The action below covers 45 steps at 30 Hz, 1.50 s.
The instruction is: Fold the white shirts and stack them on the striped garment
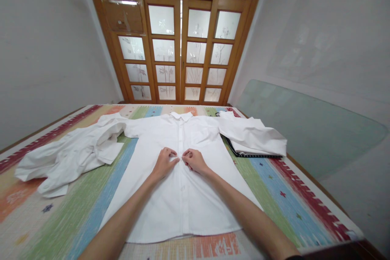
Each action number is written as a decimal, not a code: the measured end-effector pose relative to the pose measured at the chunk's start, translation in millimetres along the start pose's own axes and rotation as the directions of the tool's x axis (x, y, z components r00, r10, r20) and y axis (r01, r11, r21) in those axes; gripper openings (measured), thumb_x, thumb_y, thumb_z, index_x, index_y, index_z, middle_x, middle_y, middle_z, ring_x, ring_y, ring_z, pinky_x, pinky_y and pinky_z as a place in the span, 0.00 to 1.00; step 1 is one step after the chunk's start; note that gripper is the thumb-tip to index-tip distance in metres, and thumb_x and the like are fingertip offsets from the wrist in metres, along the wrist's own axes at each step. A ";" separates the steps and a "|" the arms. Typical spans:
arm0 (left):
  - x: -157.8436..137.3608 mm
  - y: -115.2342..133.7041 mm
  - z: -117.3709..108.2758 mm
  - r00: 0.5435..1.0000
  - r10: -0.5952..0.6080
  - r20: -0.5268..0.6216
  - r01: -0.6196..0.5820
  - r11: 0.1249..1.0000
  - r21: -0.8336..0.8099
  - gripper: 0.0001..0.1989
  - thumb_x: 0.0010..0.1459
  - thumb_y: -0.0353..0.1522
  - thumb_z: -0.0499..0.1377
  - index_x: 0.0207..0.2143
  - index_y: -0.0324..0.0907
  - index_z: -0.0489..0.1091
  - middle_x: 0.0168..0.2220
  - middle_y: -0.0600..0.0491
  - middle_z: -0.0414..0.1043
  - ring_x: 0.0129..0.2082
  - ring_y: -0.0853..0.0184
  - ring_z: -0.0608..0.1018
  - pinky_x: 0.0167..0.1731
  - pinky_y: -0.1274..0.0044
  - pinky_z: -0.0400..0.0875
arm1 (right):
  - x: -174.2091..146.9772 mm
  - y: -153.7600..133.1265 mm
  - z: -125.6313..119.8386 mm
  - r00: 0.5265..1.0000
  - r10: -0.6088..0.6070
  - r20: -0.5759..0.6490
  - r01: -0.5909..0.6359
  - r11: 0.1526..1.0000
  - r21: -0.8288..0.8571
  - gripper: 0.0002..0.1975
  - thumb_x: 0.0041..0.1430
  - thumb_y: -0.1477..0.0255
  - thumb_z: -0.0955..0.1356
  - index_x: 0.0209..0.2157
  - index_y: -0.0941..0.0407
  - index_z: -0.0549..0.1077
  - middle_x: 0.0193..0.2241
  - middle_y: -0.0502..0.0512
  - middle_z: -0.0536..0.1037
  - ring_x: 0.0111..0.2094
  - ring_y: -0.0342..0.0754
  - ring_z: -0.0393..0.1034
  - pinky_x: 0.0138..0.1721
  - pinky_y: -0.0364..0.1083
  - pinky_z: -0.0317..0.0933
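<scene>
A white button-up shirt lies spread out flat, front side up, with its collar at the far end and its button placket running down the middle. At mid-placket, my left hand pinches the fabric from the left side. Just across from it, my right hand pinches the placket from the right, fingertips almost meeting the left ones. Any button between the fingers is too small to make out. The shirt's chest pocket shows beyond my right hand.
A crumpled white garment lies to the left on the striped cloth. Right of the shirt, folded white clothing rests over a black-edged item. A glass panel leans on the right wall; wooden doors stand behind.
</scene>
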<state>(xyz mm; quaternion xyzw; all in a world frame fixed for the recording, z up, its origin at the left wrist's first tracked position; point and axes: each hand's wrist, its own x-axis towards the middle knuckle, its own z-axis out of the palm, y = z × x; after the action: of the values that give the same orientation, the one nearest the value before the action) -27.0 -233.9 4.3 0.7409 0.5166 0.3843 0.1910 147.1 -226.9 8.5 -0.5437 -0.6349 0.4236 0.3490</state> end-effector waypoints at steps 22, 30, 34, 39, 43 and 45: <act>-78.2 48.9 -24.4 0.904 0.028 0.426 -0.054 0.997 0.049 0.09 0.55 0.31 0.58 0.30 0.45 0.80 0.33 0.50 0.72 0.37 0.64 0.73 0.39 0.75 0.64 | -90.2 -21.1 -14.2 0.924 -0.150 0.351 0.264 0.915 -0.306 0.09 0.52 0.67 0.71 0.27 0.59 0.78 0.22 0.52 0.78 0.23 0.43 0.69 0.25 0.40 0.56; -77.0 55.0 -21.2 0.927 -0.035 0.372 0.043 0.999 -0.015 0.08 0.50 0.29 0.57 0.30 0.42 0.76 0.31 0.51 0.74 0.32 0.66 0.74 0.35 0.76 0.66 | -89.8 -19.1 -9.7 0.943 -0.025 0.331 0.103 0.970 -0.219 0.04 0.45 0.79 0.67 0.23 0.57 0.71 0.12 0.45 0.71 0.16 0.42 0.66 0.20 0.39 0.55; -75.3 58.7 -22.1 0.905 -0.123 0.408 0.141 0.990 -0.014 0.06 0.50 0.31 0.56 0.28 0.41 0.73 0.23 0.54 0.73 0.24 0.68 0.74 0.27 0.78 0.65 | -86.3 -4.3 -15.2 0.917 0.027 0.397 -0.005 0.998 -0.057 0.07 0.47 0.78 0.64 0.26 0.57 0.73 0.10 0.42 0.67 0.11 0.41 0.61 0.16 0.38 0.52; -72.2 62.4 -21.6 0.783 -0.302 0.544 0.428 0.896 -0.120 0.07 0.52 0.35 0.55 0.26 0.41 0.68 0.18 0.58 0.69 0.11 0.72 0.68 0.13 0.80 0.57 | -86.1 5.1 -17.1 0.927 0.039 0.372 -0.049 0.999 0.019 0.06 0.48 0.76 0.65 0.28 0.57 0.75 0.10 0.42 0.67 0.11 0.39 0.58 0.15 0.38 0.50; -69.6 58.5 -18.4 0.718 -0.346 0.604 0.574 0.785 -0.233 0.11 0.49 0.39 0.59 0.26 0.40 0.66 0.18 0.57 0.69 0.11 0.73 0.69 0.12 0.82 0.58 | -86.5 4.0 -14.9 0.937 0.033 0.347 -0.046 0.999 0.029 0.07 0.50 0.75 0.66 0.29 0.58 0.77 0.12 0.43 0.68 0.14 0.39 0.59 0.19 0.39 0.53; -69.1 55.4 -17.4 0.694 -0.350 0.629 0.612 0.747 -0.260 0.12 0.48 0.40 0.60 0.26 0.40 0.66 0.17 0.58 0.69 0.11 0.73 0.69 0.12 0.82 0.59 | -86.2 3.6 -13.2 0.952 -0.015 0.304 0.005 0.999 0.033 0.06 0.49 0.76 0.67 0.28 0.58 0.77 0.16 0.45 0.72 0.19 0.40 0.63 0.23 0.39 0.56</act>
<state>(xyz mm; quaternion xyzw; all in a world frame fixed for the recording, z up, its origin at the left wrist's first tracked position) -17.8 -320.7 27.3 0.5852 0.5170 0.2006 0.5916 174.7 -309.7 11.9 -0.4632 -0.6768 0.5108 0.2578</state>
